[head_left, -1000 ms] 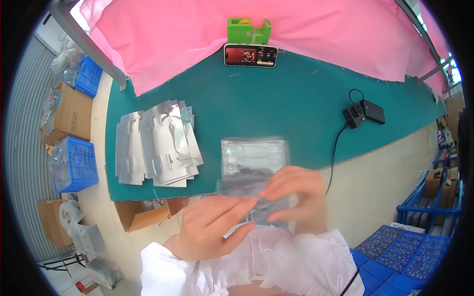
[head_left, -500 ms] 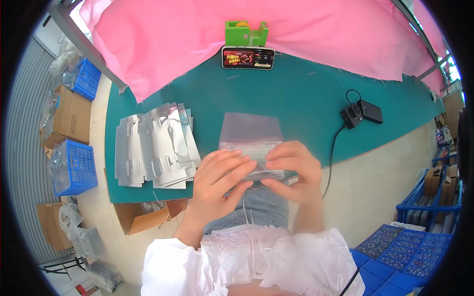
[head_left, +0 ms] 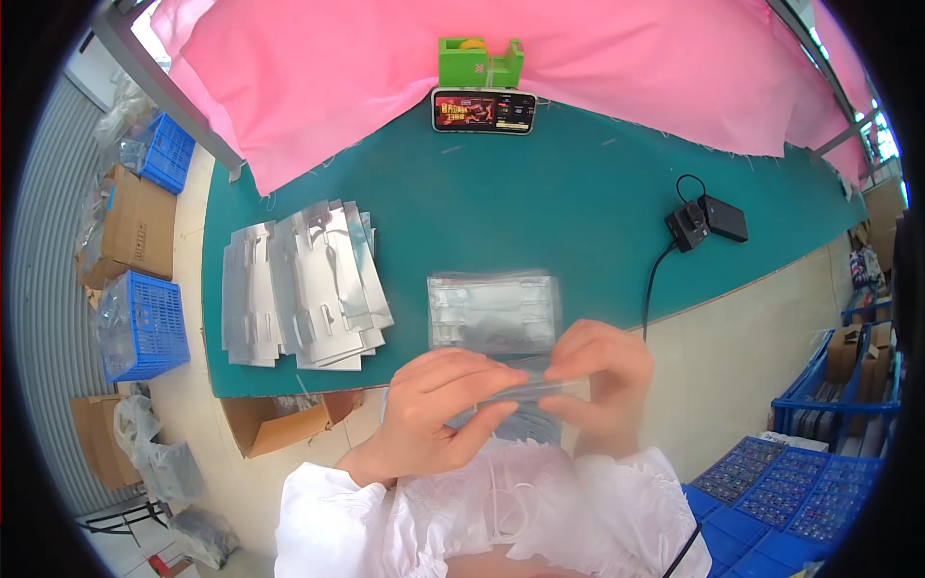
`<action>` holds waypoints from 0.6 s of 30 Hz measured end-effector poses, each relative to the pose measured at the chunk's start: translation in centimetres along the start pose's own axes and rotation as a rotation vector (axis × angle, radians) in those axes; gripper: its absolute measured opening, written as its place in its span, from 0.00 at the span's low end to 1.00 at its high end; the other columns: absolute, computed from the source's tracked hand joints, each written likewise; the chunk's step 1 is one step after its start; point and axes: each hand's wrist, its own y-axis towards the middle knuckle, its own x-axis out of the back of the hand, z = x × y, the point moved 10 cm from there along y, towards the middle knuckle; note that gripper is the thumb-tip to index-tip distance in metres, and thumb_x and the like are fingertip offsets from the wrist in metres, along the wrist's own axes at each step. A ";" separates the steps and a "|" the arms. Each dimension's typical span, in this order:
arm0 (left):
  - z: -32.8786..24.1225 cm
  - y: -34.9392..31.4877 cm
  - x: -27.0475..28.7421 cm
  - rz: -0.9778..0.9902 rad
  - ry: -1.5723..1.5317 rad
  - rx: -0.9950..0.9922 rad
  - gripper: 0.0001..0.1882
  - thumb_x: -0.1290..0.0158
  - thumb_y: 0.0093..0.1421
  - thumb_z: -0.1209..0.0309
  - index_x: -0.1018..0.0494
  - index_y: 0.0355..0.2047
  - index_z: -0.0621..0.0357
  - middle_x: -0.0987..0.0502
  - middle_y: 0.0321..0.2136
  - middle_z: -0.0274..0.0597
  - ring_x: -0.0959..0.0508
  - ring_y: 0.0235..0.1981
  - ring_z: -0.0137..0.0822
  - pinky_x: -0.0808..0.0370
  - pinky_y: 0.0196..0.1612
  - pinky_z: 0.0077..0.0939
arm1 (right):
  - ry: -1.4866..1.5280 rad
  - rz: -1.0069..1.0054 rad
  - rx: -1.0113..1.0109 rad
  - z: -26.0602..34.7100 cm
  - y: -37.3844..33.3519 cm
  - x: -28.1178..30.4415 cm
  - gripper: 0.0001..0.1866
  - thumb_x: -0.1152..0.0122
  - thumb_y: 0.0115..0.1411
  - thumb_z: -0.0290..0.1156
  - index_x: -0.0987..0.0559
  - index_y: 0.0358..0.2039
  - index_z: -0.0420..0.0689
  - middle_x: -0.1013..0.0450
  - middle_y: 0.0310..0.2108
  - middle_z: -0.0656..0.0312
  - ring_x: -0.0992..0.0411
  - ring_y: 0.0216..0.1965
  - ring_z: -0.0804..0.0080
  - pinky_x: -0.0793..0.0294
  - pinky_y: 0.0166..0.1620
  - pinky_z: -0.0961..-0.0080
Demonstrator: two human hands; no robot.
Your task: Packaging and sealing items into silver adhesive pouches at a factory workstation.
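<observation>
Close to my body, just off the table's near edge, my left hand [head_left: 438, 405] and my right hand [head_left: 605, 371] meet with the fingertips nearly touching. Both are closed in a pinch on a clear plastic sheet [head_left: 525, 388], which is thin, see-through and blurred by motion; its exact shape is hard to make out. Just beyond my fingers, several flat clear plastic pieces [head_left: 493, 306] with pale ridged bands lie on the green table. My hands hide their near edge.
Overlapping silvery plastic pieces with slots [head_left: 328, 289] lie at the left of the green table [head_left: 568, 193]. At the back stand a phone [head_left: 483, 111] and a green tape dispenser [head_left: 479, 65]. A black adapter with a cable [head_left: 687, 226] sits right. An open cardboard box [head_left: 289, 424] is below left.
Both hands have drawn toward my body with the clear sheet, off the pieces on the table. The sheet that stood up behind them no longer shows there.
</observation>
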 end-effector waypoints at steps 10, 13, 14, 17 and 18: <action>-1.8 -0.3 -1.0 0.363 -0.369 -0.135 0.39 0.36 0.51 0.49 0.31 0.55 0.64 0.23 0.47 0.52 0.24 0.47 0.49 0.27 0.48 0.40 | 0.369 0.049 0.051 -1.3 -0.2 1.0 0.09 0.28 0.43 0.21 0.21 0.25 0.37 0.24 0.24 0.59 0.29 0.25 0.72 0.33 0.28 0.79; -2.3 0.1 -0.5 0.389 -0.402 -0.263 0.39 0.36 0.51 0.49 0.32 0.57 0.61 0.24 0.48 0.52 0.28 0.52 0.54 0.34 0.55 0.47 | 0.535 -0.124 -0.056 -2.5 -0.2 1.1 0.06 0.30 0.48 0.21 0.22 0.25 0.38 0.25 0.24 0.61 0.29 0.24 0.74 0.33 0.28 0.80; -2.5 0.3 -0.6 0.385 -0.399 -0.262 0.39 0.36 0.51 0.49 0.32 0.57 0.61 0.24 0.48 0.52 0.28 0.52 0.54 0.34 0.55 0.47 | 0.537 -0.119 -0.055 -2.4 0.1 0.6 0.06 0.30 0.48 0.21 0.22 0.25 0.38 0.25 0.24 0.61 0.29 0.24 0.74 0.33 0.28 0.80; -1.5 2.0 -0.2 0.232 -0.509 -0.273 0.36 0.36 0.49 0.47 0.27 0.52 0.58 0.24 0.48 0.52 0.32 0.57 0.56 0.43 0.61 0.54 | 0.635 0.078 -0.380 -6.4 0.2 -3.5 0.07 0.33 0.55 0.26 0.23 0.26 0.40 0.26 0.22 0.64 0.31 0.24 0.79 0.33 0.27 0.81; -1.4 1.7 -0.6 0.333 -0.513 -0.349 0.34 0.34 0.48 0.47 0.24 0.48 0.57 0.22 0.44 0.50 0.32 0.58 0.56 0.47 0.62 0.55 | 0.711 0.095 -0.474 -8.7 0.1 -5.2 0.07 0.34 0.57 0.28 0.23 0.26 0.40 0.27 0.22 0.65 0.31 0.24 0.81 0.33 0.27 0.81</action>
